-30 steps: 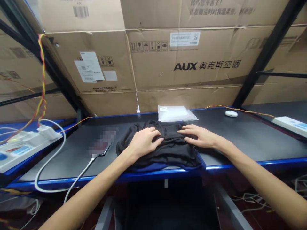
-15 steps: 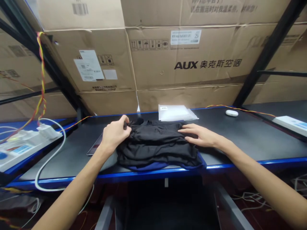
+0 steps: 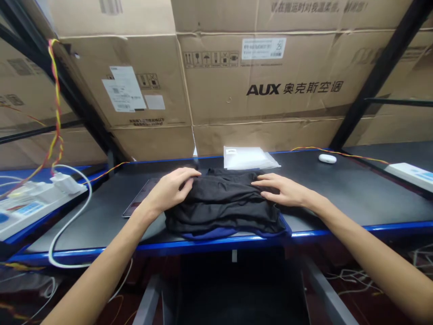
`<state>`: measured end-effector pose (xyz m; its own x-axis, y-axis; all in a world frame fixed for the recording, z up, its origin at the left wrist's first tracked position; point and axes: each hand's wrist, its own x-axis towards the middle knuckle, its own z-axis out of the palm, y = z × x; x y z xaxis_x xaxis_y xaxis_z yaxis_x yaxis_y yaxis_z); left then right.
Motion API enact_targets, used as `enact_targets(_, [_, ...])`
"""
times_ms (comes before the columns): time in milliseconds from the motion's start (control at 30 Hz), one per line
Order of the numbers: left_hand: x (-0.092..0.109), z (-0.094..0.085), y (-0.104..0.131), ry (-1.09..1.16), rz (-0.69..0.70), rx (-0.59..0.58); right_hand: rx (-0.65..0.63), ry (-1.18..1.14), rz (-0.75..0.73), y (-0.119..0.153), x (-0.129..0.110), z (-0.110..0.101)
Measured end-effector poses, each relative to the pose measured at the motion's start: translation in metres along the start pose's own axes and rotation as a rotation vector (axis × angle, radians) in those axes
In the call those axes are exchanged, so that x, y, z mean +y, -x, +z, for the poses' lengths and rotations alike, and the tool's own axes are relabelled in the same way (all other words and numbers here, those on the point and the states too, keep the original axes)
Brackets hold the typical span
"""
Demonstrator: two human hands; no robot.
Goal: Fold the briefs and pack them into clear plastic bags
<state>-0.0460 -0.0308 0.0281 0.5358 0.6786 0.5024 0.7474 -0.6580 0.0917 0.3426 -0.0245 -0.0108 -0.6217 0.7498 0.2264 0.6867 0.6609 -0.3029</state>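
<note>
- Left hand [image 3: 171,188] lies on the left top edge of the folded black fabric garment [image 3: 225,205], fingers curled over the fold; whether they pinch the cloth or only press on it is hard to tell, since the fingertips sink into dark folds.
- Right hand [image 3: 282,189] is flat and spread on the right top part of the same garment, fingers extended, gripping nothing.
- The garment sits at the front of the black workbench top with blue edging [image 3: 338,194], its lower hem hanging a touch over the blue front rim; a blue layer peeks out underneath, and black on black makes its far outline hard to read.
- Just behind the garment, a stack of clear plastic bags with a small white label [image 3: 248,158] lies against the back edge.
- Left of the garment, a thin dark flat device [image 3: 140,203] lies on the bench, partly covered by the left wrist, so its full shape is hidden.
- A small white oval case [image 3: 327,158] sits well to the right, near an orange-yellow wire.
- A white power strip [image 3: 32,205] at far left is cut off by the frame; another white strip [image 3: 411,173] at far right is cut off too.
- Brown cardboard boxes printed "AUX" [image 3: 264,81] wall off the back.
- Under the bench all is dark; only loose cables show.
</note>
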Motion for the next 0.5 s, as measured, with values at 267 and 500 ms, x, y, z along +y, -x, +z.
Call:
enact_targets(267, [-0.017, 0.015, 0.001, 0.067, -0.174, -0.183, 0.032, -0.026, -0.014, 0.001, 0.001, 0.000])
enact_targets(500, [-0.012, 0.004, 0.001, 0.211, -0.214, 0.025, 0.138, -0.100, -0.015, 0.000, 0.001, 0.000])
